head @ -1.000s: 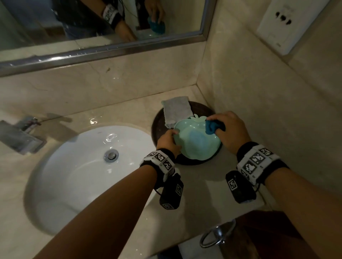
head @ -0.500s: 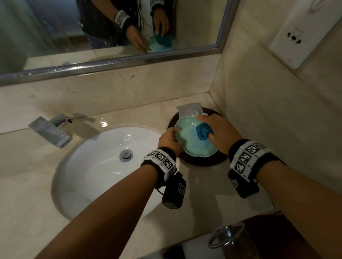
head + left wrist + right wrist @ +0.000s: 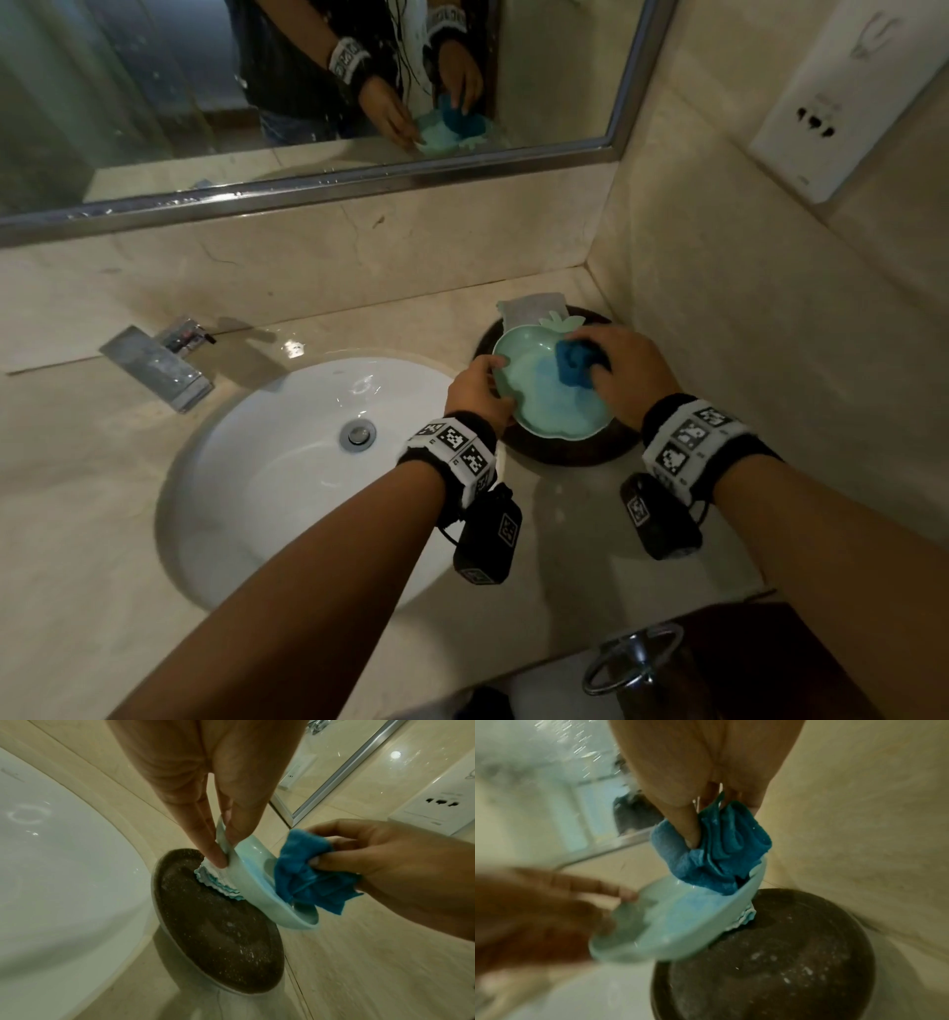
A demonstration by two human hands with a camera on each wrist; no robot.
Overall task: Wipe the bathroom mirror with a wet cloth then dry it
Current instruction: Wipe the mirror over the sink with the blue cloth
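Note:
The mirror (image 3: 308,103) runs along the wall above the counter, speckled with drops. A mint green apple-shaped bowl (image 3: 544,411) sits tilted on a dark round tray (image 3: 565,455). My left hand (image 3: 477,390) pinches the bowl's left rim (image 3: 226,841) between thumb and fingers. My right hand (image 3: 621,370) grips a bunched blue cloth (image 3: 575,365) just over the bowl's right side; its lower end touches the bowl (image 3: 670,923). The wrist views show the blue cloth (image 3: 308,874) (image 3: 718,858) crumpled in my fingers. A folded grey cloth (image 3: 534,308) lies under the bowl's far edge.
A white sink (image 3: 287,462) with a drain fills the counter to the left, and a chrome faucet (image 3: 159,362) stands behind it. The side wall, with a white socket plate (image 3: 842,103), is close on the right. A chrome towel ring (image 3: 634,658) hangs below the counter's front edge.
The head view has risen and shows more of the mirror. My right hand has shifted the blue cloth from the bowl's far rim to over its right side. My left hand still holds the rim.

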